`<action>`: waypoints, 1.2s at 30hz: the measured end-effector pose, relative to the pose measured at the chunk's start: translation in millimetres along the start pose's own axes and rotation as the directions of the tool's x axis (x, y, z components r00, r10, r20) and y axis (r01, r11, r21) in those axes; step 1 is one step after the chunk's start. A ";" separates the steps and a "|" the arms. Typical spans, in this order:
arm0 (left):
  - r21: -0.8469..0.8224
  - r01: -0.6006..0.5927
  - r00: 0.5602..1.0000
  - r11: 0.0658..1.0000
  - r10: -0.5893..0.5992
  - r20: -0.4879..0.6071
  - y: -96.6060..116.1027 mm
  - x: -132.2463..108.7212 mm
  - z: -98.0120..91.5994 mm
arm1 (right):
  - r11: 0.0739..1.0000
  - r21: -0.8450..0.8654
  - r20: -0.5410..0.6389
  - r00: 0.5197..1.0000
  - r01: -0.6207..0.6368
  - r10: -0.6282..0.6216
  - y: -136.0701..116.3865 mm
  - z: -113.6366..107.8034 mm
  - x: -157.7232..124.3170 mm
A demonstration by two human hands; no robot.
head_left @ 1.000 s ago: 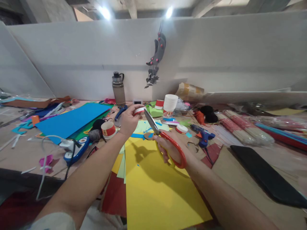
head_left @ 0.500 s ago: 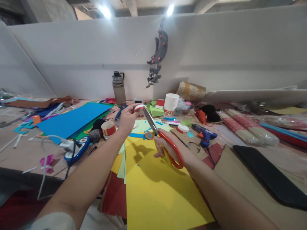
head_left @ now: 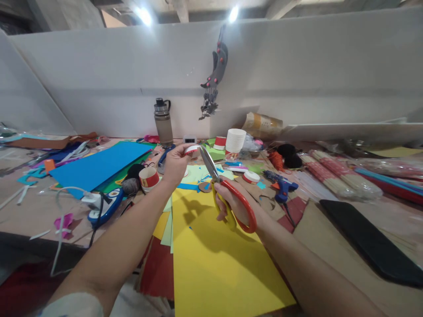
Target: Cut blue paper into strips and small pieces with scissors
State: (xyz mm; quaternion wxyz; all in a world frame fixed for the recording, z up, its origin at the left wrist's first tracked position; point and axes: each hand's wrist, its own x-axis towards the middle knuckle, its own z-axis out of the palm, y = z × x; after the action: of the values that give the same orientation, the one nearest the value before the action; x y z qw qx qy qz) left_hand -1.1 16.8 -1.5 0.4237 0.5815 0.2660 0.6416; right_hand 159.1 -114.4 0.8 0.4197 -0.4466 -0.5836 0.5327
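Between the fingers of my left hand is a small red-and-white paper cup piece, held up above the table. My right hand grips scissors with one red and one yellow handle. Their blades point up and away, with the tips at the right edge of the cup piece; I cannot tell whether they touch it. Below both hands lies a large yellow paper sheet. Scraps of blue paper and a brown disc lie at its far edge.
A stack of white paper cups stands behind my hands, near a bottle. To the right are a blue glue gun and a black phone-like slab. Blue paper, a red cup and a power strip lie left.
The scissors have tilted and shifted slightly right, their tips moving a little away from the middle of the cup piece. My left hand stays nearly still.
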 end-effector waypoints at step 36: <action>0.006 0.017 1.000 1.000 -0.017 0.021 4.9 -2.8 4.0 | 0.995 -0.091 -0.015 0.999 -0.044 0.043 2.6 2.6 1.2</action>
State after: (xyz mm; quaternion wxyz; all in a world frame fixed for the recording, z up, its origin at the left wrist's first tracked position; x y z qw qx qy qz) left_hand 1.5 11.4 1.8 0.4302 0.5871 0.2685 0.6310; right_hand 156.4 -113.8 -1.9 0.3908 -0.4814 -0.5949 0.5115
